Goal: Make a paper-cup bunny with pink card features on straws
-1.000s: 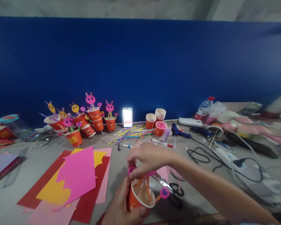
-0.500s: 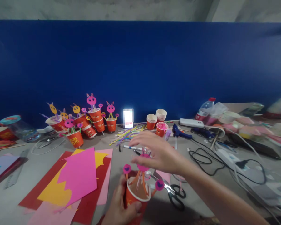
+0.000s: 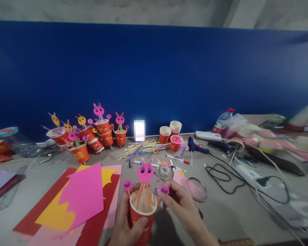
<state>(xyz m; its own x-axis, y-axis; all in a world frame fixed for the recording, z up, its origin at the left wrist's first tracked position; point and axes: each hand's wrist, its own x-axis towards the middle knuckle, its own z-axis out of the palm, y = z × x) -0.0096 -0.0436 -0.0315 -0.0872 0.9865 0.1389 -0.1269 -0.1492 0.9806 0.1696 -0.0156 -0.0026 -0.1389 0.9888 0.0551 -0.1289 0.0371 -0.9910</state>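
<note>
While the red paper cup (image 3: 148,228), its pink rabbit head (image 3: 145,173) facing us, is clamped in our left fingers (image 3: 139,226) over the surface (image 3: 226,213), our right fingers (image 3: 172,204) have shifted from beside that head to pinch a heart-marked disc (image 3: 164,190), apparently adjusting its angle.

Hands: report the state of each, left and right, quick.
Left hand: closed around the red paper cup.
Right hand: closed, fingertips pinching the pink heart disc.
</note>
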